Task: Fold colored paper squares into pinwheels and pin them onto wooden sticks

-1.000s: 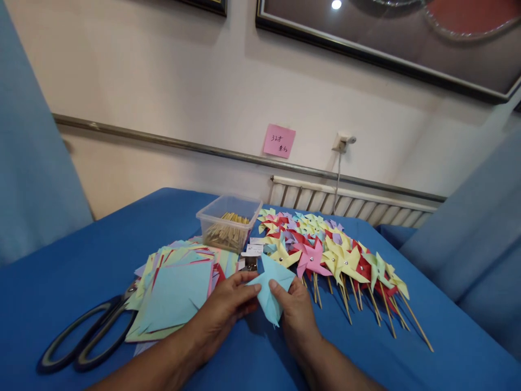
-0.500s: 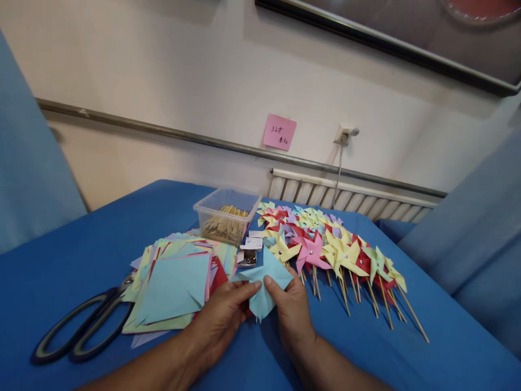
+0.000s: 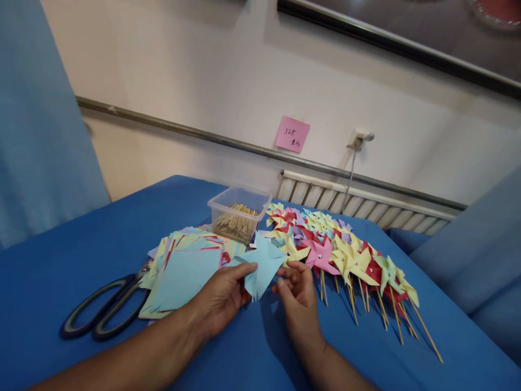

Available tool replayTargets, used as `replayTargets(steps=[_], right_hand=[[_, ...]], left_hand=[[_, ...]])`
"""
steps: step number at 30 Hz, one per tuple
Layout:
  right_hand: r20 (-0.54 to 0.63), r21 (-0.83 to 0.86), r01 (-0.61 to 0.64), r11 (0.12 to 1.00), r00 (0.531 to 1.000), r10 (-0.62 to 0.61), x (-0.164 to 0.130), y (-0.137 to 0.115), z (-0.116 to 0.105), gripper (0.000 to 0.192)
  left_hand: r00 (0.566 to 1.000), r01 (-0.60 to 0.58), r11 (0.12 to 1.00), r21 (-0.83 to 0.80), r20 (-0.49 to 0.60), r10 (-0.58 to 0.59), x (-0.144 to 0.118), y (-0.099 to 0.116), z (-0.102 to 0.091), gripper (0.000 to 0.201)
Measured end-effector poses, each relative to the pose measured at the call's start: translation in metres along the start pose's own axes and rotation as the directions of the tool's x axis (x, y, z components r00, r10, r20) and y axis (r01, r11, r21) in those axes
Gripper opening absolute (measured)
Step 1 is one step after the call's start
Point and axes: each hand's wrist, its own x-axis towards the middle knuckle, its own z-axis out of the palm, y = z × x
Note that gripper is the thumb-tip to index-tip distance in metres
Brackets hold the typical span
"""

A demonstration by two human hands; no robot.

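A light blue paper pinwheel head (image 3: 262, 266), its corners folded in, is up over the blue table in front of me. My left hand (image 3: 228, 288) pinches its left side, thumb on the front face and fingers behind. By the pinwheel's right edge is my right hand (image 3: 300, 290), fingers loosely curled and the thumb apart from them; whether a fingertip touches the paper is hard to see. To the left lies a stack of coloured paper squares (image 3: 191, 279), light blue on top. Large dark-handled scissors (image 3: 109, 309) lie left of the stack, blades partly hidden.
Behind the stack stands a clear plastic box (image 3: 240, 213) of thin wooden sticks (image 3: 236, 222). Finished pinwheels on sticks (image 3: 354, 264) spread over the table's right side. A radiator (image 3: 366, 200) and a rail (image 3: 195, 133) run along the wall.
My right thumb has come off the pinwheel's face, and the right hand has drawn to its edge. The left hand keeps its pinch. The camera view has shifted slightly left.
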Motion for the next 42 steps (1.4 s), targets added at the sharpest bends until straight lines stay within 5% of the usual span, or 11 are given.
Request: replayTargets(steps=[7,12,16,20,24,42], right_hand=[[0.272,-0.334,0.261,0.906,0.947,-0.172,-0.011,-0.008,-0.005,0.044],[0.43,-0.37,0.341,0.864,0.887,-0.167,-0.007,-0.014,-0.008,0.032],[0.369,-0.38,0.244,0.893,0.924,-0.095,-0.005,-0.016,-0.005,0.007],[0.252,-0.293,0.016,0.956,0.966,0.061,-0.005,-0.014,-0.002,0.014],[0.134,-0.197,-0.127,0.972,0.979,0.155,-0.002,-0.009,-0.001,0.023],[0.051,-0.169,-0.179,0.969,0.98,0.19,0.003,-0.006,-0.002,0.035]], left_hand=[[0.999,0.033,0.998,-0.048,0.014,-0.033,-0.001,0.002,0.0,0.012],[1.0,-0.004,1.0,0.004,0.01,0.004,-0.003,-0.001,0.0,0.004],[0.999,-0.032,0.997,0.073,0.033,0.029,-0.003,-0.005,-0.001,0.008],[0.998,-0.067,0.977,0.202,0.005,0.067,-0.003,-0.01,-0.003,0.024],[0.998,-0.062,0.963,0.262,0.0,0.064,-0.002,-0.014,-0.003,0.016],[0.994,-0.097,0.938,0.334,-0.007,0.105,0.002,-0.019,-0.005,0.025]])
